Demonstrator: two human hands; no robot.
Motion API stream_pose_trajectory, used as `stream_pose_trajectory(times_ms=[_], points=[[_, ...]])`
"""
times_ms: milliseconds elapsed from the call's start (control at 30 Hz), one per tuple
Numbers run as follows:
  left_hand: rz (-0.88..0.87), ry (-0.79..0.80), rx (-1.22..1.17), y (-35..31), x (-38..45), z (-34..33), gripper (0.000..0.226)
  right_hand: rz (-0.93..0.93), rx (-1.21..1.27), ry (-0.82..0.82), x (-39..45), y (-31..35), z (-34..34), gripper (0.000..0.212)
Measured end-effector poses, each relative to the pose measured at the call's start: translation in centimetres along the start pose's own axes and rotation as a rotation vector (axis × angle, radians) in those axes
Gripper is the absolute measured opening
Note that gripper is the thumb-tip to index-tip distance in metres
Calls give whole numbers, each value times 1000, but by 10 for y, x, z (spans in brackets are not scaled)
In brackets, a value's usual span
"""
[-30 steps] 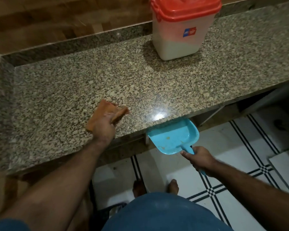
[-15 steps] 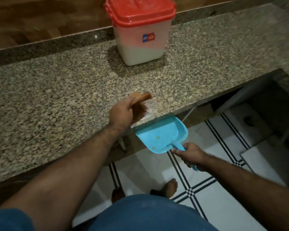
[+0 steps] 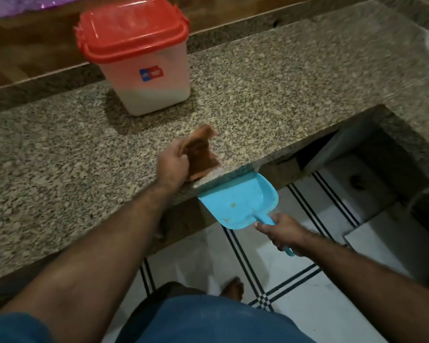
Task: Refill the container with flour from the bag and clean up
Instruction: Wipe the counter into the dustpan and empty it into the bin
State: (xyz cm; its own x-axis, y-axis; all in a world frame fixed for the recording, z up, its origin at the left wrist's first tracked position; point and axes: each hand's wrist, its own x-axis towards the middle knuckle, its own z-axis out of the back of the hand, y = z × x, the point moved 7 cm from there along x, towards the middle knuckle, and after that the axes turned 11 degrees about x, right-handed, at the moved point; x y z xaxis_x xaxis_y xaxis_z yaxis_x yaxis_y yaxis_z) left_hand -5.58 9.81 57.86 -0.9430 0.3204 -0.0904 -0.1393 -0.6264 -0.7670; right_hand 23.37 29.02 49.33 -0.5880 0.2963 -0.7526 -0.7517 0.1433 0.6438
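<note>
Both forearms bare, no watch/rings afaict. Left hand (image 3: 172, 162) & right hand (image 3: 281, 231) ungloved. Blue sleeve (image 3: 13, 328) at near-left edge, blue shorts (image 3: 208, 320) near centre. Barefoot, one foot (image 3: 233, 289) showing.

- Speckled brown-grey granite countertop (image 3: 270, 90) runs across, turning a corner at right.
- Brown wood-grain wall panel (image 3: 30, 53) behind it.
- White floor tiles with black stripes (image 3: 295, 276) below.
- Dark recess (image 3: 372, 154) under the counter, contents unclear.
</note>
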Motion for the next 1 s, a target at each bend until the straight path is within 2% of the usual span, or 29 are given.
stream_pose_trajectory(times_ms=[67,100,167,200,233,267,333,400,467,567,667,767,867,1000], points=[[34,13,193,24,11,-8,55,-8,4,9,1,0,18,29],[40,83,409,37,10,-23,54,-14,8,11,3,0,26,28],[-12,256,750,49,0,-62,84,-18,16,11,6,-1,37,28],[-55,286,798,40,-6,-77,97,-17,18,11,9,-1,42,28],[-106,281,766,27,-5,-92,98,-17,21,11,11,0,46,28],[-184,270,703,9,-3,-105,91,-16,23,10,13,1,50,28],[-336,305,562,-28,1,-134,65,-22,19,5,19,2,58,28],[-469,419,416,-65,5,-158,46,-32,17,1,26,4,68,30],[-492,447,280,-97,22,-170,34,-38,25,-16,33,5,81,31],[-415,292,181,-143,61,-168,36,-47,66,-54,43,8,104,29],[-382,195,251,-176,90,-184,39,-61,109,-94,48,13,127,24],[-395,351,361,-199,97,-245,38,-77,92,-123,52,19,143,24],[-566,489,453,-216,75,-289,36,-85,62,-104,56,22,152,25],[-599,569,428,-186,63,-266,43,-81,0,-49,60,18,158,29]])
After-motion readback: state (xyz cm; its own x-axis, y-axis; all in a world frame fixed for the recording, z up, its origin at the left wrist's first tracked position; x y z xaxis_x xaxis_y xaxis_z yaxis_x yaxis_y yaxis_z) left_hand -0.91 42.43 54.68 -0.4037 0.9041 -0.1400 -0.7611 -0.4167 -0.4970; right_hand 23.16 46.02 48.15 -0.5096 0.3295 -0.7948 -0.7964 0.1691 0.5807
